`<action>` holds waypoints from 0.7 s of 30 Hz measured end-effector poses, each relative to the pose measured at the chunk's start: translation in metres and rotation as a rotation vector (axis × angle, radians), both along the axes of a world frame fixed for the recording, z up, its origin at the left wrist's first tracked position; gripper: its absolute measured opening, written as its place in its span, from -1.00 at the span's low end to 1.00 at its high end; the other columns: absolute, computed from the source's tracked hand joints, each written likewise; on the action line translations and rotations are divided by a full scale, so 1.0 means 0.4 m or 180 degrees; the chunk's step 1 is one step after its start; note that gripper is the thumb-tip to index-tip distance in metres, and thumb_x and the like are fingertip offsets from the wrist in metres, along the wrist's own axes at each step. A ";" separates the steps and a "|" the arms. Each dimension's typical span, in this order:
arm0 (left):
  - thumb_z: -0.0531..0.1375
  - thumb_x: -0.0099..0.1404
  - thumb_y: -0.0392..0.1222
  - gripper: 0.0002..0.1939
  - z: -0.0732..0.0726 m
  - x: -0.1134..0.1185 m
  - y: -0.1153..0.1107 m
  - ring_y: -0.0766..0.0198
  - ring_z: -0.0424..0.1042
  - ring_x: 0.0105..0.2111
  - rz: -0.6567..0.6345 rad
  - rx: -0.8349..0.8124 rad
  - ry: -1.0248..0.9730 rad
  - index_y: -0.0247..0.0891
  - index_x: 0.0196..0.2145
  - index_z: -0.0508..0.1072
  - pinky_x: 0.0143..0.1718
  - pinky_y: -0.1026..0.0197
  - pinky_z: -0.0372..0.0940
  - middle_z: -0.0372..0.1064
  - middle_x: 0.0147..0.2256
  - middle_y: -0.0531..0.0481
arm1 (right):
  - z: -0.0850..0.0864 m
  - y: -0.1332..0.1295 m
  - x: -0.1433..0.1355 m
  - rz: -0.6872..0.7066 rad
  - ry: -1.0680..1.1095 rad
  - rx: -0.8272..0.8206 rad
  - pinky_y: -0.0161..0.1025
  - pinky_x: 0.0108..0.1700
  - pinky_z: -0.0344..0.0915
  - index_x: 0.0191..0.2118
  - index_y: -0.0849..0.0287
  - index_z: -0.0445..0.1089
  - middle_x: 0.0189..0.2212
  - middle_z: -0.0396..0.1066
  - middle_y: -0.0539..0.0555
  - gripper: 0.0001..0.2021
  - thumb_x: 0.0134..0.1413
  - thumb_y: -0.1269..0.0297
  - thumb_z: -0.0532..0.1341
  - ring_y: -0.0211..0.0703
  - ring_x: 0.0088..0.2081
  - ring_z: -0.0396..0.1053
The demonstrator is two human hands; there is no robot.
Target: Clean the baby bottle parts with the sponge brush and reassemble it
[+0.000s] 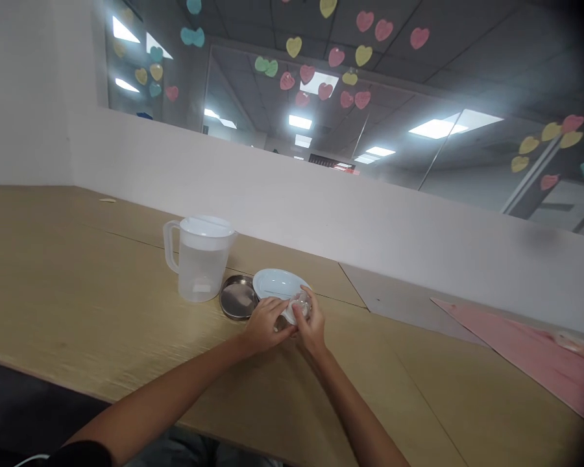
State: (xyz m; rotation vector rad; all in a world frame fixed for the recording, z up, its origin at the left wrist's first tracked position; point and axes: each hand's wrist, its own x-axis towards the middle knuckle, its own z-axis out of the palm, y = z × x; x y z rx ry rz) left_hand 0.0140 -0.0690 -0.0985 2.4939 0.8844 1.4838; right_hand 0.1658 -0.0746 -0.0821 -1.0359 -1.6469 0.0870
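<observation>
My left hand (265, 326) and my right hand (313, 324) meet over the table, both closed around a small clear and white object (298, 309), possibly a little container. Just behind them lies a pale blue oval dish (278, 283), partly covered by my fingers. To the left of my left hand is a round, shallow metal dish (238, 298). Farther left stands a translucent white pitcher (202, 269) with its lid on and its handle pointing left.
The wooden table (141, 292) runs up to a white wall. A pink sheet (530, 347) lies at the right, beside a grey surface (403, 311). Heart-shaped notes are stuck on the glass above. A small flat piece (108, 200) rests at the back left.
</observation>
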 end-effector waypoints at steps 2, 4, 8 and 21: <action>0.12 0.22 0.03 -0.53 -0.002 0.000 -0.001 0.08 0.32 -0.10 0.0042 0.0024 -0.0027 -0.30 0.01 0.31 -0.05 0.03 0.19 0.38 -0.12 -0.17 | -0.004 0.003 -0.011 -0.0082 0.0055 0.0000 -0.04 0.02 0.25 0.08 0.15 0.21 -0.06 0.35 0.16 -0.52 0.06 0.06 0.13 -0.03 -0.02 0.29; 0.12 0.22 0.02 -0.53 -0.005 0.001 -0.002 0.09 0.33 -0.10 0.0002 -0.0022 -0.0025 -0.29 0.02 0.30 -0.05 0.04 0.20 0.38 -0.12 -0.16 | -0.014 0.003 -0.012 -0.0120 0.0083 -0.0012 -0.05 -0.01 0.27 0.10 0.15 0.19 -0.06 0.35 0.16 -0.50 0.04 0.07 0.14 -0.03 -0.03 0.31; 0.12 0.22 0.00 -0.51 -0.017 0.000 0.003 0.11 0.34 -0.11 -0.0058 -0.0164 -0.0034 -0.26 0.05 0.26 -0.05 0.05 0.20 0.38 -0.12 -0.14 | -0.037 -0.003 -0.004 -0.0040 0.0052 -0.0072 -0.06 -0.01 0.27 0.16 0.16 0.09 0.03 0.29 0.20 -0.42 0.03 0.10 0.16 -0.03 -0.02 0.31; 0.11 0.23 0.04 -0.44 -0.023 -0.016 0.006 0.06 0.26 -0.03 0.0099 0.0088 0.0177 -0.29 0.11 0.21 0.00 0.00 0.18 0.32 -0.05 -0.20 | -0.030 -0.019 -0.015 -0.0103 0.0167 -0.0365 -0.09 0.01 0.26 0.09 0.16 0.21 -0.03 0.36 0.16 -0.47 0.01 0.04 0.17 -0.04 -0.04 0.33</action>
